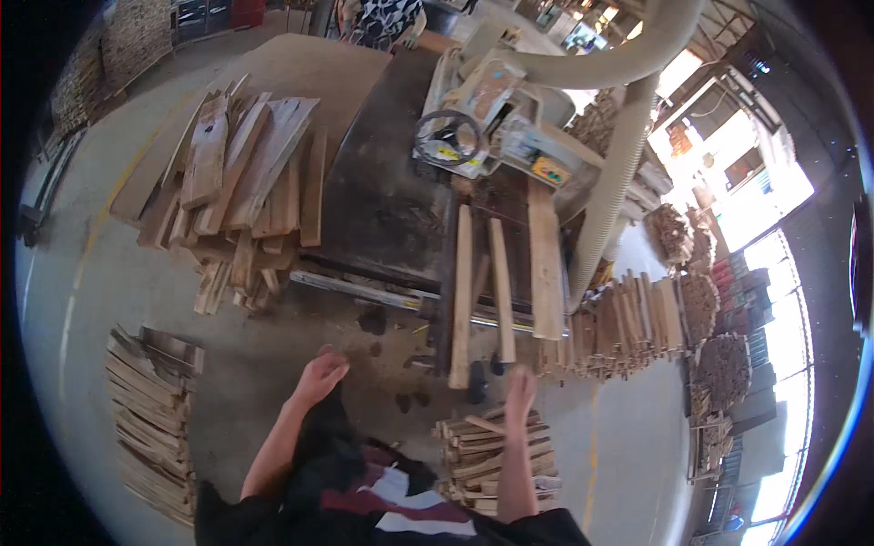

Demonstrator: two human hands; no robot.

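My left hand (323, 375) hangs in front of the machine table's near edge, its fingers loosely curled with nothing seen in them. My right hand (521, 389) is just below the near end of a wooden strip (502, 291); whether it touches the strip I cannot tell, and its fingers are smeared. To the left of that strip a second narrow strip (462, 296) lies on the dark machine table (382, 196), and to the right a wider board (544, 264). All three run toward the saw machine (492, 100) with its black handwheel (448, 137), their near ends overhanging the edge.
A heap of rough boards (246, 173) covers the table's left side. Stacks of strips stand on the floor at lower left (150, 409), by my right forearm (496, 460) and at right (628, 318). A ribbed hose (619, 173) rises beside the machine. Another person (382, 20) stands beyond the table.
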